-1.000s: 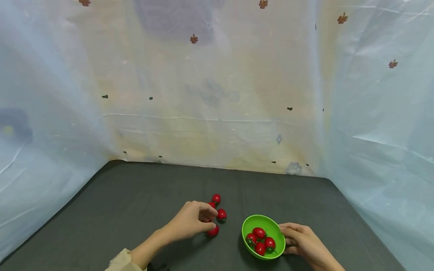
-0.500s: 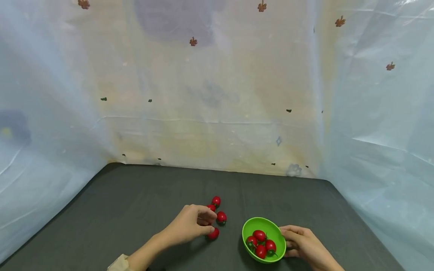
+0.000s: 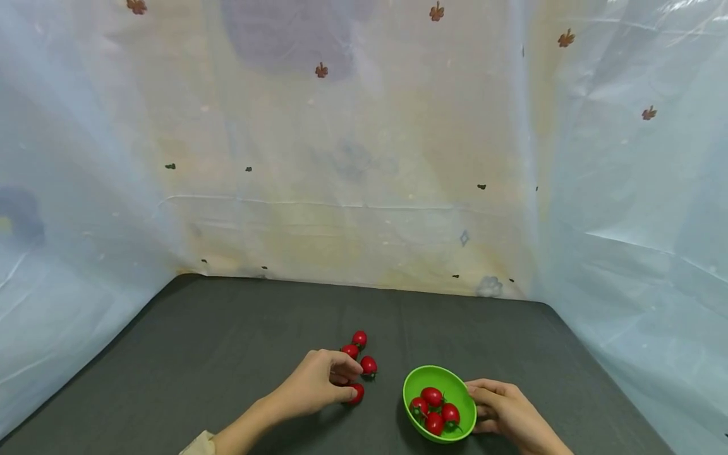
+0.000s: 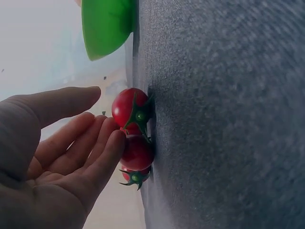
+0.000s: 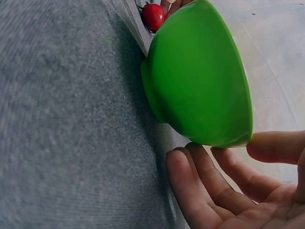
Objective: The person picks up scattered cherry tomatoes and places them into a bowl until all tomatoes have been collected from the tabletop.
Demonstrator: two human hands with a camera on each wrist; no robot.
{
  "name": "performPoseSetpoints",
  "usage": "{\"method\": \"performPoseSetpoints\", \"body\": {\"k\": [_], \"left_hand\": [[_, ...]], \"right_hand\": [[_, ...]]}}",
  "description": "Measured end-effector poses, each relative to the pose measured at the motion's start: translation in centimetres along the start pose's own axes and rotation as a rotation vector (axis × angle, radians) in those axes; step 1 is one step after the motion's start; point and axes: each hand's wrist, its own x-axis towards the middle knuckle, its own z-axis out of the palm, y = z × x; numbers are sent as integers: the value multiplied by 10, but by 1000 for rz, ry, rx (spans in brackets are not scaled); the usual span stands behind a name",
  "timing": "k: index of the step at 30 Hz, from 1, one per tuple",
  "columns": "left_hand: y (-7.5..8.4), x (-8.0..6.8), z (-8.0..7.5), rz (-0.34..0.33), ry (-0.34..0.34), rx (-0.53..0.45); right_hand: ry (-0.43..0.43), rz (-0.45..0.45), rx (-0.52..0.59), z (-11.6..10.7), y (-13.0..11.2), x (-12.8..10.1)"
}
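Note:
Near the table's front, my left hand (image 3: 348, 384) hovers low with its fingers loosely curled. Its thumb tip is right beside the nearest cherry tomato (image 3: 356, 393) but does not grip it. In the left wrist view that tomato (image 4: 129, 107) sits just past the thumb of the left hand (image 4: 108, 113), with two more tomatoes (image 4: 137, 152) beyond the fingertips. Three other tomatoes (image 3: 368, 365) lie just behind on the table. My right hand (image 3: 478, 404) holds the right rim of a tilted green bowl (image 3: 418, 379) containing several tomatoes (image 3: 432, 397). In the right wrist view the right hand (image 5: 214, 151) has its fingers under the green bowl (image 5: 200, 81).
A dark grey cloth covers the table (image 3: 227, 328). Pale translucent sheeting (image 3: 352, 158) hangs close behind it and along both sides. The loose tomatoes lie a short way left of the bowl.
Very little has changed. My left hand has stayed at the nearest tomato, its fingers shifting slightly. My right hand has kept hold of the bowl.

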Motion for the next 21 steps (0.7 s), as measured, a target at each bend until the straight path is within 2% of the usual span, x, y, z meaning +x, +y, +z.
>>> {"method": "performPoseSetpoints", "body": {"k": [6,13,21], "left_hand": [[-3,0,3,-7,-13,-10],[-4,-2,3,-22,-74,-38],[-5,-2,5,-46,-127,-21]], "right_hand": [[-4,5,1,0,0,0],[13,19,-11,0,0,0],[21,24,-22,2,-2,0]]}}
